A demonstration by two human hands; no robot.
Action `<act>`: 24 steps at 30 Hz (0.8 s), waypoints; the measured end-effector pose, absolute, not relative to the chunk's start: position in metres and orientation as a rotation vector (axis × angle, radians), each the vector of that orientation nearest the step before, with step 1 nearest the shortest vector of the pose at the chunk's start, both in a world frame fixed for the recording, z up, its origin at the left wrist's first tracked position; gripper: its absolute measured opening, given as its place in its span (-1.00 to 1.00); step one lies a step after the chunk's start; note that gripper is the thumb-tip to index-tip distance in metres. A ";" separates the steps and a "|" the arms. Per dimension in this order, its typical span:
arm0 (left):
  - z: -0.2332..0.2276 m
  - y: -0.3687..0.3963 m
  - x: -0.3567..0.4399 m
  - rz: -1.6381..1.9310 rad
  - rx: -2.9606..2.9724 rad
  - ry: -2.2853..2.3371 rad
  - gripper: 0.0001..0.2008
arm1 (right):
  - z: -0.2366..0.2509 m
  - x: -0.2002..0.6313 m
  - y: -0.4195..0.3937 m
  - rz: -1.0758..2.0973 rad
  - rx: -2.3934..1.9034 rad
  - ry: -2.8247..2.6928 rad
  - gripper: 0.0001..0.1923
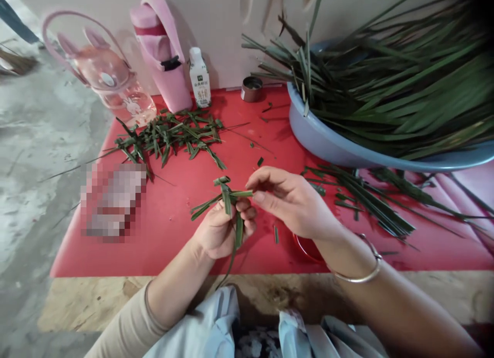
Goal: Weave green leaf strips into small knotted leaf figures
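My left hand (224, 227) is closed around a small figure woven from green leaf strips (226, 194). Several strip ends stick out of it to the left, right and below, and a thin tail hangs down toward my lap. My right hand (289, 201) is at the figure's right side, thumb and fingertips at the end of a strip that points right. That strip end seems pinched between them. Behind my hands lies a pile of similar woven leaf pieces (173, 134) on the red table cover (185, 250).
A blue basin (335, 142) heaped with long green leaves (417, 90) stands at the right. Loose leaf strips (370, 203) lie before it. At the back are a rabbit-eared bottle (116, 83), a pink bottle holder (170, 80), a white bottle (199, 80) and a small brown tin (251, 90).
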State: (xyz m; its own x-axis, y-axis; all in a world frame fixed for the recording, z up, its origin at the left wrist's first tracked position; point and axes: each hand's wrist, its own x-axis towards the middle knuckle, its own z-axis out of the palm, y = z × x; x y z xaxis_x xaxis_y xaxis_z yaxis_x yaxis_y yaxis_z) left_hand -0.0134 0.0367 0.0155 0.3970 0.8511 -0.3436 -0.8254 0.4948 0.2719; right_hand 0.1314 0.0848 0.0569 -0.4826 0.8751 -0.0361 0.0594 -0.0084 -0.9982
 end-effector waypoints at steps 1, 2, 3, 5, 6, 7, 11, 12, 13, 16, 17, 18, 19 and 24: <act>0.014 0.035 -0.011 1.046 0.046 0.465 -0.78 | 0.055 0.128 0.082 1.600 -0.969 -1.569 -0.82; 0.013 0.034 -0.009 1.027 0.043 0.459 -0.77 | 0.052 0.126 0.079 1.641 -0.957 -1.529 -0.82; 0.012 0.033 -0.008 1.007 0.047 0.453 -0.77 | 0.050 0.124 0.077 1.679 -0.950 -1.483 -0.82; 0.009 0.033 -0.008 0.973 0.065 0.437 -0.77 | 0.045 0.123 0.074 1.743 -0.940 -1.393 -0.82; 0.007 0.033 -0.009 0.961 0.073 0.433 -0.77 | 0.043 0.123 0.074 1.769 -0.937 -1.349 -0.82; 0.006 0.033 -0.011 0.952 0.078 0.436 -0.78 | 0.041 0.123 0.073 1.793 -0.935 -1.305 -0.82; 0.006 0.033 -0.017 0.902 0.080 0.483 -0.76 | 0.038 0.120 0.071 1.817 -0.950 -1.156 -0.83; 0.007 0.032 -0.017 0.895 0.088 0.497 -0.75 | 0.038 0.119 0.071 1.795 -0.958 -1.141 -0.83; 0.009 0.032 -0.018 0.896 0.103 0.510 -0.73 | 0.038 0.118 0.070 1.764 -0.967 -1.136 -0.82; 0.013 0.031 -0.017 0.953 0.175 0.549 -0.73 | 0.039 0.115 0.067 1.654 -0.988 -1.150 -0.82; 0.014 0.030 -0.016 0.984 0.204 0.568 -0.74 | 0.039 0.114 0.065 1.625 -0.996 -1.155 -0.82; 0.015 0.030 -0.016 1.021 0.243 0.596 -0.75 | 0.039 0.113 0.064 1.602 -1.006 -1.156 -0.81; 0.016 0.029 -0.015 1.062 0.298 0.633 -0.77 | 0.039 0.112 0.062 1.584 -1.018 -1.151 -0.80; 0.021 0.025 -0.014 1.166 0.729 0.914 -0.77 | 0.041 0.108 0.056 1.620 -1.029 -1.092 -0.70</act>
